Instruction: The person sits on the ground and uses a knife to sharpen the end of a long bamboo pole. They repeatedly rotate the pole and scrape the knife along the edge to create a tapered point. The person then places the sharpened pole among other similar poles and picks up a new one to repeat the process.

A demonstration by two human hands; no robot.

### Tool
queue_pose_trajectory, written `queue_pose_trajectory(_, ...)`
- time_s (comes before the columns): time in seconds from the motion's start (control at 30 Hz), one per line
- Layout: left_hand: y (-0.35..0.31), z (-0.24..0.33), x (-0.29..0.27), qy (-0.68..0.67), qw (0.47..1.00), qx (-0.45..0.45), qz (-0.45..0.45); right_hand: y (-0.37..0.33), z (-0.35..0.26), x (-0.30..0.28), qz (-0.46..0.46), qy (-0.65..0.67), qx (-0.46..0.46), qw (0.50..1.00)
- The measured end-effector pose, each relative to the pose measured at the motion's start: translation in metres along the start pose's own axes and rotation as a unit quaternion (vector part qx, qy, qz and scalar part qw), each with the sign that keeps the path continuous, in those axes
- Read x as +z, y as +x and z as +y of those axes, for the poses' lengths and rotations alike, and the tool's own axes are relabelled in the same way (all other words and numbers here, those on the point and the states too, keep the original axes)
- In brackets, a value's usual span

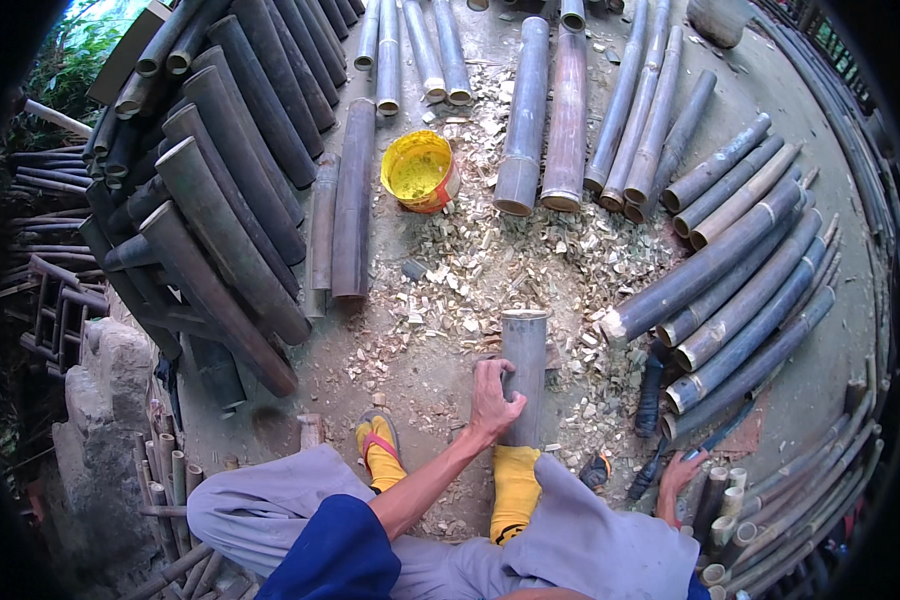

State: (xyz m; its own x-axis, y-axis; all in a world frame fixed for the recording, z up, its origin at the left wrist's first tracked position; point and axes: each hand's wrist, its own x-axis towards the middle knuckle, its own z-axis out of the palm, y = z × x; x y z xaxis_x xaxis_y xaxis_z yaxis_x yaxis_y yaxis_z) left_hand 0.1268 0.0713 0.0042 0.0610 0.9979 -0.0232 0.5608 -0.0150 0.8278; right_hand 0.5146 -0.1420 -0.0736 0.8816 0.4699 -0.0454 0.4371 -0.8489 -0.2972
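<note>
Between my feet a short, thick bamboo tube (525,360) stands, its pale cut rim at the far end. My left hand (493,402) is closed against the tube's left side, fingers curled and thumb bent over it. Off to the right, low beside my leg, my right hand (678,474) has its fingers apart, by the end of a dark blue-and-black handle-like bar (727,428). The cloth of my trousers hides part of that wrist. A black wrapped handle (650,395) lies just beyond, to the left of the bar.
Pale wood chips (470,290) litter the ground ahead. A yellow bucket (420,170) stands among them. Long bamboo poles (220,215) lean on a rack at left; more tubes (750,290) lie at right. Bundled thin canes (820,480) flank my right side. A rough stone block (110,400) sits at left.
</note>
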Motion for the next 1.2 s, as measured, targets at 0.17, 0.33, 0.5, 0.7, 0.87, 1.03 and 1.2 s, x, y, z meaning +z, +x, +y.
queue_pose_trajectory(0.17,-0.002,-0.002,-0.001,-0.003,1.0,-0.01,0.003,-0.006,-0.01,-0.005,-0.01,0.001,0.011,1.0)
queue_pose_trajectory(0.33,-0.001,-0.004,-0.001,-0.006,1.0,-0.012,-0.005,-0.003,-0.009,-0.003,-0.01,0.01,0.014,1.0)
queue_pose_trajectory(0.5,-0.002,-0.002,-0.003,0.003,1.0,-0.009,-0.001,-0.005,-0.01,-0.002,-0.011,0.007,0.012,1.0)
queue_pose_trajectory(0.7,0.001,-0.006,0.0,0.024,0.999,0.031,0.011,-0.003,-0.01,-0.003,-0.013,0.01,0.029,0.999)
queue_pose_trajectory(0.87,-0.002,-0.006,-0.001,0.023,1.0,0.015,0.006,-0.004,-0.012,-0.005,-0.034,0.018,0.03,0.999)
queue_pose_trajectory(1.03,-0.002,0.0,-0.002,-0.008,1.0,-0.014,-0.013,-0.005,-0.008,-0.005,-0.022,0.01,0.028,0.999)
queue_pose_trajectory(1.2,-0.001,-0.001,-0.003,0.007,1.0,-0.009,-0.016,-0.005,-0.008,-0.003,-0.017,0.004,0.023,1.0)
